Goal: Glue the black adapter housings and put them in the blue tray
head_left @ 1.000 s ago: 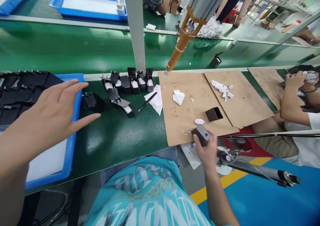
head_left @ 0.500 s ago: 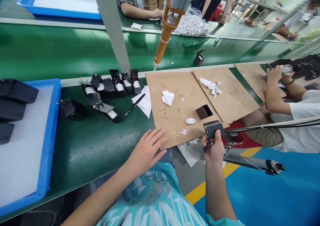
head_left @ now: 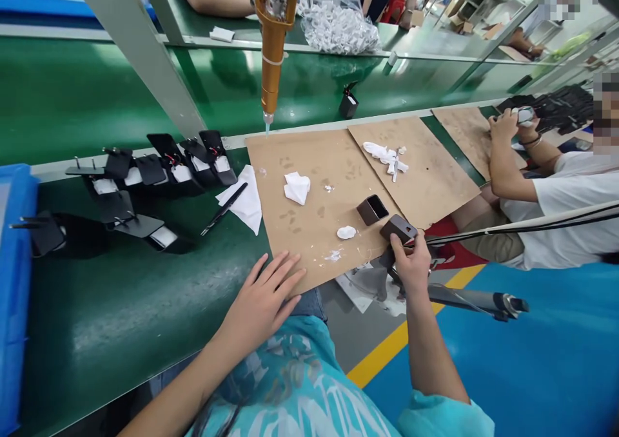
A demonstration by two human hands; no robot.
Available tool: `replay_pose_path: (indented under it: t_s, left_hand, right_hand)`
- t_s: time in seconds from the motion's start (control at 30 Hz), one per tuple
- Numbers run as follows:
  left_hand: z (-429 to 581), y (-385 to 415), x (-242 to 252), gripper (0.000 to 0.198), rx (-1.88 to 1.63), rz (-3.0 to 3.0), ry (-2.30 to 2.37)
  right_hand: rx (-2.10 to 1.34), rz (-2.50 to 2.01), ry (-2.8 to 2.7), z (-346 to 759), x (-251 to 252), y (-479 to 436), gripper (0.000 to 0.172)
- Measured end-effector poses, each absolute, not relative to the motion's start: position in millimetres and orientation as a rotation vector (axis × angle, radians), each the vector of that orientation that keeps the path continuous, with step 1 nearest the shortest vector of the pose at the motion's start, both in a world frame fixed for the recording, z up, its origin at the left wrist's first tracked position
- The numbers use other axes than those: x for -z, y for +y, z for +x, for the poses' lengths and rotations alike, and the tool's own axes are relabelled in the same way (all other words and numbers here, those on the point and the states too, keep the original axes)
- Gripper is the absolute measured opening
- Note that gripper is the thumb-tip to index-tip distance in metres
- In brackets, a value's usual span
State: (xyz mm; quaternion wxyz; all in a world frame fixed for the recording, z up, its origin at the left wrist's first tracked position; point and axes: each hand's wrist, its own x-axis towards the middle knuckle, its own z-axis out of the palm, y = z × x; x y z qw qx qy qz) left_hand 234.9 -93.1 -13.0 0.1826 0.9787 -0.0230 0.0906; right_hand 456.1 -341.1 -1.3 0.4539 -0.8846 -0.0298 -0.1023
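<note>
My left hand lies flat, fingers stretched, over the near left corner of the brown cardboard sheet. My right hand grips a small black box by the sheet's near right edge; a dark part hangs below it, partly hidden by the fingers. Whether the box touches the cardboard I cannot tell. Just beyond it lies an open-ended black box on its side. Nearby are a white oval piece and white scraps. Folded white paper rests farther back.
Several black boxes with lids stand at left, near a black pen on a white cloth. An orange-brown dispenser hangs above the sheet's far edge. A blue tray borders the left. A co-worker sits at right.
My right hand has turned the black box so a different face points up, and brought it closer to the open box. My left hand stays on the cardboard. The view has shifted right.
</note>
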Motion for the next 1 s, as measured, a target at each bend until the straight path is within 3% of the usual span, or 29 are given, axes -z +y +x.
replay_pose_path:
  t_s: [0.7, 0.87, 1.0]
  left_hand:
    - [234, -95, 11, 0.038, -0.239, 2.788, -0.053]
    - [234, -95, 11, 0.038, -0.237, 2.77, -0.048]
    - [234, -96, 11, 0.038, -0.235, 2.768, -0.045]
  right_hand:
    - [0.224, -2.242, -0.179, 457, 6, -348, 0.051]
    - [0.379, -2.217, -0.154, 456, 4, -347, 0.057]
    - [0.275, -2.302, -0.249, 463, 3, -345, 0.054]
